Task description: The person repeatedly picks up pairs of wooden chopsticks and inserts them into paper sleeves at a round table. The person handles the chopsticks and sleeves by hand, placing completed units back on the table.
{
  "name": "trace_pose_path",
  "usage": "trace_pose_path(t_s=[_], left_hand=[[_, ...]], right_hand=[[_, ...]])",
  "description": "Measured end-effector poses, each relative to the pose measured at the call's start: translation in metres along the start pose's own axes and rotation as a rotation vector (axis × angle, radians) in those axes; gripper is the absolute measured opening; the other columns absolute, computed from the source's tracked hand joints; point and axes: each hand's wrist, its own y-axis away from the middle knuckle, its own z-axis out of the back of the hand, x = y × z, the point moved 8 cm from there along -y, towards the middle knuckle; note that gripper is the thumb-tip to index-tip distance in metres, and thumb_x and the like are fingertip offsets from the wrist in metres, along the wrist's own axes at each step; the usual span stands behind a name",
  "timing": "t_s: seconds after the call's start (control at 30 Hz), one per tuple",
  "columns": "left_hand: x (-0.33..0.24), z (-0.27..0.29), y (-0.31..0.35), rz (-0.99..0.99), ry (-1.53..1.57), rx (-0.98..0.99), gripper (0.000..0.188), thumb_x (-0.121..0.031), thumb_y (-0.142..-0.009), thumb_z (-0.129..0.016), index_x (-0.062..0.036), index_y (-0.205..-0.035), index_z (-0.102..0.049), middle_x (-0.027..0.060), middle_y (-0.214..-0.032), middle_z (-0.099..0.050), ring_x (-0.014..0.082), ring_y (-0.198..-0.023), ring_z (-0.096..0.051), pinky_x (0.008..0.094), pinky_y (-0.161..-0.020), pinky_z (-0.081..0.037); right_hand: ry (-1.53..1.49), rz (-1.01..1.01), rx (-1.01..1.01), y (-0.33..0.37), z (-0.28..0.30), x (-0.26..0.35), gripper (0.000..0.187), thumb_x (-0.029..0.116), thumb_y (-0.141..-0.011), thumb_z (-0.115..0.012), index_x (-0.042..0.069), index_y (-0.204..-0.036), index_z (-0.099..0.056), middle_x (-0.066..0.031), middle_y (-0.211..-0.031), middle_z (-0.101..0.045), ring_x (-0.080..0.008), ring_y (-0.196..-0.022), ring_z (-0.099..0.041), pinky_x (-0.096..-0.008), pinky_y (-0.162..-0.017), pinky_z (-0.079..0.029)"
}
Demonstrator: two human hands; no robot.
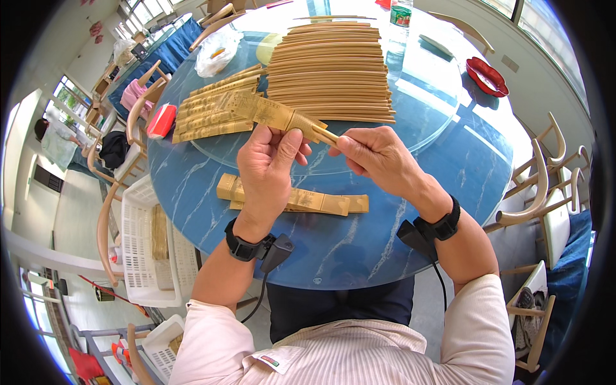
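My left hand [264, 168] pinches a gold printed paper chopstick sleeve [273, 115] between thumb and fingers, over the near part of the blue table [359, 253]. My right hand [385, 157] is closed round the thin ends of a pair of chopsticks [326, 135]. Their other ends run into the sleeve's right end and are hidden there. Behind my hands lies a wide pile of bare wooden chopsticks [328, 74]. To its left, flat gold sleeves [208, 122] overlap in a fan. A few gold sleeves [314, 201] lie stacked nearer me, beneath my hands.
The round table carries a glass turntable [427, 138], a plastic bag [217, 54], a red-and-white packet [162, 122], a red dish [486, 76] and a bottle [401, 14]. A white basket [133, 256] stands at lower left. Wooden chairs [542, 183] flank the table.
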Motion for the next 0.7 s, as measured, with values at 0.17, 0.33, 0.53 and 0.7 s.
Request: trace_pose_path(t_s=[0.17, 0.33, 0.53, 0.7], left_hand=[[0.012, -0.021, 0.009, 0.144, -0.099, 0.139, 0.019, -0.015, -0.105, -0.071, 0.0017, -0.114, -0.071, 0.0061, -0.089, -0.074, 0.0112, -0.074, -0.066, 0.0269, -0.067, -0.055], [0.021, -0.020, 0.010, 0.217, -0.080, 0.155, 0.019, -0.015, -0.105, -0.072, 0.0013, -0.114, -0.071, 0.0068, -0.092, -0.075, 0.0112, -0.075, -0.066, 0.0274, -0.069, -0.055], [0.008, -0.019, -0.002, 0.091, 0.258, 0.050, 0.028, -0.021, -0.109, -0.065, -0.0023, -0.129, -0.064, 0.0118, -0.114, -0.074, 0.0155, -0.094, -0.068, 0.0340, -0.084, -0.057], [0.001, -0.022, -0.008, 0.160, 0.708, 0.097, 0.031, -0.035, -0.116, -0.050, -0.0066, -0.113, -0.061, 0.0086, -0.100, -0.068, 0.0194, -0.088, -0.065, 0.0376, -0.087, -0.057]], right_hand=[[0.006, 0.026, -0.042, -0.001, 0.000, -0.006, 0.057, 0.052, -0.112, -0.052, 0.001, -0.129, -0.070, -0.0007, -0.074, -0.060, -0.0064, -0.065, -0.051, -0.0247, -0.055, -0.041], [-0.008, 0.022, -0.077, -0.002, 0.002, -0.012, 0.069, 0.060, -0.110, -0.050, 0.002, -0.148, -0.056, -0.0039, -0.086, -0.064, -0.0072, -0.068, -0.053, -0.0246, -0.056, -0.043], [0.029, 0.093, -0.036, 0.001, -0.006, -0.001, 0.074, 0.061, -0.110, -0.048, 0.001, -0.153, -0.047, -0.0080, -0.090, -0.066, -0.0145, -0.071, -0.057, -0.0291, -0.061, -0.046], [0.043, 0.078, 0.104, 0.006, -0.028, 0.000, 0.064, 0.046, -0.110, -0.058, -0.002, -0.151, -0.046, -0.0135, -0.089, -0.068, -0.0252, -0.081, -0.066, -0.0380, -0.073, -0.052]])
